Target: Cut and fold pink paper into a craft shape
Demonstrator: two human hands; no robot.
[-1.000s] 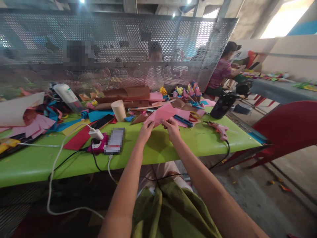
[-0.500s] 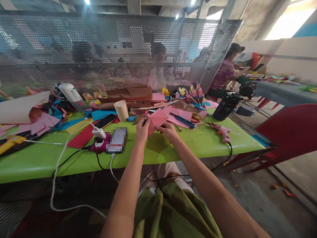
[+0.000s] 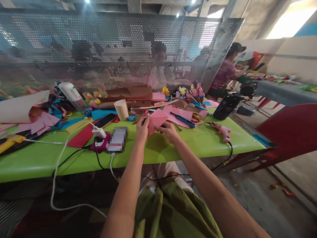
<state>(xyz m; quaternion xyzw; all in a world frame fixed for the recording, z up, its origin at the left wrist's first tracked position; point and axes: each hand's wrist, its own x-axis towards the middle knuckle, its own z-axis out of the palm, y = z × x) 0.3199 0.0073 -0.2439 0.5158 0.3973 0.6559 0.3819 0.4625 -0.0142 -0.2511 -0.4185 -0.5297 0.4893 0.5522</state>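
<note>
Between both hands, above the green tabletop (image 3: 198, 150), is a folded piece of pink paper (image 3: 157, 119) with a crease across it. My left hand (image 3: 143, 127) pinches its left edge between thumb and fingers. My right hand (image 3: 168, 129) grips the lower right edge, thumb on top. Just beyond the paper lie a flat pink sheet (image 3: 182, 114) and a blue utility knife (image 3: 182, 119) resting on it. Yellow-handled scissors (image 3: 197, 116) sit to the right of the knife.
A pink glue gun (image 3: 223, 131) and a black bottle (image 3: 226, 106) stand to the right. Left are a cardboard tube (image 3: 121, 110), a phone (image 3: 117, 140), a purple power strip (image 3: 99, 145) and cables. Paper flowers (image 3: 195, 94) line the back, before a perforated metal screen (image 3: 119, 43).
The pink paper has tilted slightly in my hands, and its fold shows a little differently. Both hands keep their hold in nearly the same place.
</note>
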